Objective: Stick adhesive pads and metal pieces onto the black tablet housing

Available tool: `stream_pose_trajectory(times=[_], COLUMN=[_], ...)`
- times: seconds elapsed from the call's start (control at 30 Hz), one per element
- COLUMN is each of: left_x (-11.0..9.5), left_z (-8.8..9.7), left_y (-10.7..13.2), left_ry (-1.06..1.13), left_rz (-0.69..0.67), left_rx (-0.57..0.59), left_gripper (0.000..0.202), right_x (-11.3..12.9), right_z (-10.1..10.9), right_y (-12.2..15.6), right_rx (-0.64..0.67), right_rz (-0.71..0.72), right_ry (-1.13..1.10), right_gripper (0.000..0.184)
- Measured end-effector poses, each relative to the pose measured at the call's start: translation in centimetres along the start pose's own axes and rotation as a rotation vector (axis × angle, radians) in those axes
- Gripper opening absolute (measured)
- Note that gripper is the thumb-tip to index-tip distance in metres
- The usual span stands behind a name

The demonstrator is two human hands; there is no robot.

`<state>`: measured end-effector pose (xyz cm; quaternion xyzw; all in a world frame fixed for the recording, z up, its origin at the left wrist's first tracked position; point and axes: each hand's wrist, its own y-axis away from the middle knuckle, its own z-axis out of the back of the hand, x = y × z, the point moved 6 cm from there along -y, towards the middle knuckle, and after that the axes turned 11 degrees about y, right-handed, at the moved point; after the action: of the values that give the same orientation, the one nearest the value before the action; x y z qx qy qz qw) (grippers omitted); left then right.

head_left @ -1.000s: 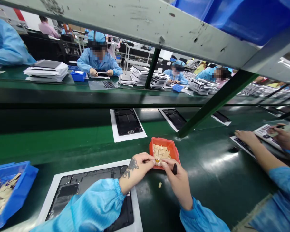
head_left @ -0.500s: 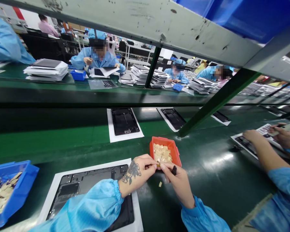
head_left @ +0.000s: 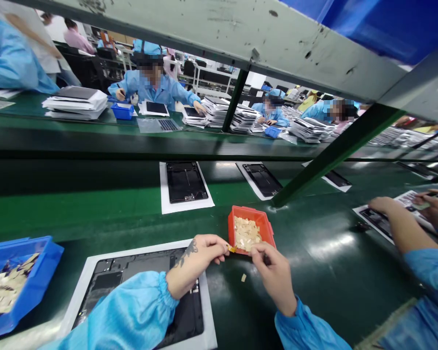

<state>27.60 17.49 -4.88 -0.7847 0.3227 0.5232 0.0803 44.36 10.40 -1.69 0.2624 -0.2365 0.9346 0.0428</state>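
My left hand (head_left: 204,255) pinches a small amber-yellow strip (head_left: 232,249) between thumb and fingertips, just in front of a red plastic bin (head_left: 270,233). Tan paper-like pieces (head_left: 246,232) fill that bin. My right hand (head_left: 272,272) is closed in a pinch at the bin's near edge, a short gap from the strip; a dark spot shows among its fingers, but what they hold cannot be made out. Beneath my left forearm lies a black tablet housing (head_left: 131,265) on a white sheet (head_left: 209,316). One loose tan piece (head_left: 244,277) rests on the green bench.
A blue bin (head_left: 32,287) of scraps stands at the left. Further housings (head_left: 186,182) on white sheets lie along the green line (head_left: 95,204). A slanted green post (head_left: 336,155) and an overhead beam (head_left: 211,29) cross the view. A co-worker's hand (head_left: 383,206) works at the right.
My hands, together half a second ago, have drawn apart, the left moving left with the yellow strip. A thin dark line above the fingertips no longer shows. Across the line, a co-worker's arm has stretched sideways.
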Motion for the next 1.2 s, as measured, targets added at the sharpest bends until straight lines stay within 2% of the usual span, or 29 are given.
stream_pose_trajectory(times=[0.1, 0.2, 0.33, 0.53, 0.63, 0.73, 0.93, 1.03, 1.13, 1.2], left_x=[-0.5, -0.2, 0.9, 0.5, 0.2, 0.6, 3.0, 3.8, 3.8, 3.5], left_z=[1.6, 3.4, 6.6, 12.7, 15.0, 16.9, 21.3, 22.4, 21.9, 21.2], left_y=[1.5, 3.6, 7.0, 12.6, 15.2, 17.1, 19.5, 20.3, 20.6, 20.4], left_ry=[0.069, 0.068, 0.036, 0.013, 0.023, 0.032, 0.065, 0.145, 0.151, 0.114], left_rz=[0.027, 0.057, 0.118, 0.131, 0.12, 0.1, 0.108, 0.121, 0.115, 0.095], left_rx=[-0.061, -0.077, -0.129, -0.396, -0.501, -0.558, -0.582, -0.566, -0.532, -0.506], left_gripper=[0.022, 0.024, 0.026, 0.034, 0.04, 0.042, 0.048, 0.051, 0.05, 0.049], right_x=[-1.5, -2.6, -2.8, -1.7, -1.9, -2.2, -2.5, -2.6, -1.9, -0.8], right_z=[0.7, 0.4, 0.1, 1.2, 1.2, 0.9, -1.5, -2.5, -2.8, -2.2], right_y=[-0.2, -0.5, -0.6, 0.8, 2.1, 3.7, 6.4, 6.8, 6.4, 5.6], right_rx=[-0.102, -0.095, -0.091, -0.144, -0.086, -0.009, 0.219, 0.213, 0.203, 0.213], right_rz=[-0.07, -0.062, -0.018, 0.029, 0.004, -0.023, -0.076, -0.084, -0.053, -0.021], right_ry=[0.164, 0.269, 0.277, 0.264, 0.271, 0.269, 0.329, 0.316, 0.294, 0.267], right_gripper=[0.028, 0.03, 0.03, 0.024, 0.026, 0.03, 0.036, 0.036, 0.035, 0.032])
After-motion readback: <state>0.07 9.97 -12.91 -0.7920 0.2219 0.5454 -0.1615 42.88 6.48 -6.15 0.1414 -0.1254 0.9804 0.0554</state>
